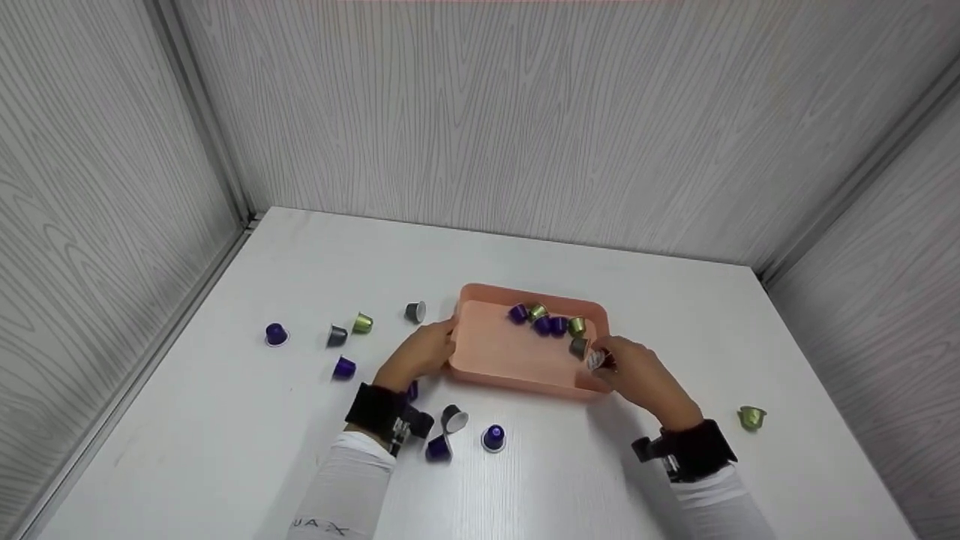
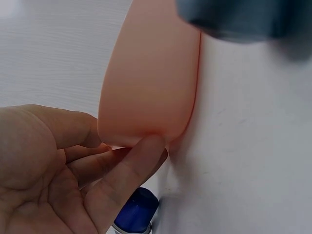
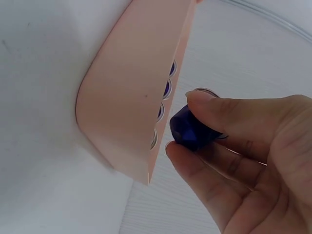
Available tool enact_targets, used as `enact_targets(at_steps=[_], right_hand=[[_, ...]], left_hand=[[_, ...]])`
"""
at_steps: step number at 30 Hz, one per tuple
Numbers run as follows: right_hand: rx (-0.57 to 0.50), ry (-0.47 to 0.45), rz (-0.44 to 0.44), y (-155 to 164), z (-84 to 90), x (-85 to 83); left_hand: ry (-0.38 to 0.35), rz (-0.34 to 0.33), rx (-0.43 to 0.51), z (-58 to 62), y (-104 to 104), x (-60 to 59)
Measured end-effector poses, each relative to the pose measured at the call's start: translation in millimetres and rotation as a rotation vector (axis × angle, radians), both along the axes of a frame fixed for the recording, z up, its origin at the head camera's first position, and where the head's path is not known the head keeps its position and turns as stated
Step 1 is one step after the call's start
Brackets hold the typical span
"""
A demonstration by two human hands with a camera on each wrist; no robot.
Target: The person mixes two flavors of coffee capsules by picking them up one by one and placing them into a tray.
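Note:
A shallow pink tray lies on the white table. My left hand grips its left end, thumb against the wall and fingers at the edge. Between thumb and fingers my right hand pinches a purple coffee capsule, held over the tray's right end with its foil lid partly hidden by the fingers. Several capsules sit inside the tray toward its back and right: purple ones, green ones and a grey one.
Left of the tray are scattered a purple capsule, grey capsules and a green capsule. Nearer, a purple capsule stands by a grey capsule. Far right lies another green capsule. Panel walls enclose the table.

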State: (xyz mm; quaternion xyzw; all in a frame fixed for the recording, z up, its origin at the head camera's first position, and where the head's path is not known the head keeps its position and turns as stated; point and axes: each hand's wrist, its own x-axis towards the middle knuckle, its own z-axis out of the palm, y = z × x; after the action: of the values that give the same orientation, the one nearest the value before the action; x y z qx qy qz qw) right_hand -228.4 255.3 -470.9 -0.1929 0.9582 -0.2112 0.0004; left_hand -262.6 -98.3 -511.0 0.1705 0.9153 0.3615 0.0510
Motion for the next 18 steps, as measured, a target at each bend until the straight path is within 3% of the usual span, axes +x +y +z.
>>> enact_targets(at_steps=[8,14,18], right_hand=[[0.122,0.051,0.096,-17,1.7,-21.0],[0.199,-0.007,0.072,-30,6.7,-33.5],[0.208,0.025,0.108,-39,8.4,-42.7]], left_hand=[[0.018,-0.011,-0.008,-3.0,0,-2.9],[0.002,-0.007,-0.011,-2.5,0,-2.1],[-0.003,-0.001,-0.003,-2.1,0,-2.0]])
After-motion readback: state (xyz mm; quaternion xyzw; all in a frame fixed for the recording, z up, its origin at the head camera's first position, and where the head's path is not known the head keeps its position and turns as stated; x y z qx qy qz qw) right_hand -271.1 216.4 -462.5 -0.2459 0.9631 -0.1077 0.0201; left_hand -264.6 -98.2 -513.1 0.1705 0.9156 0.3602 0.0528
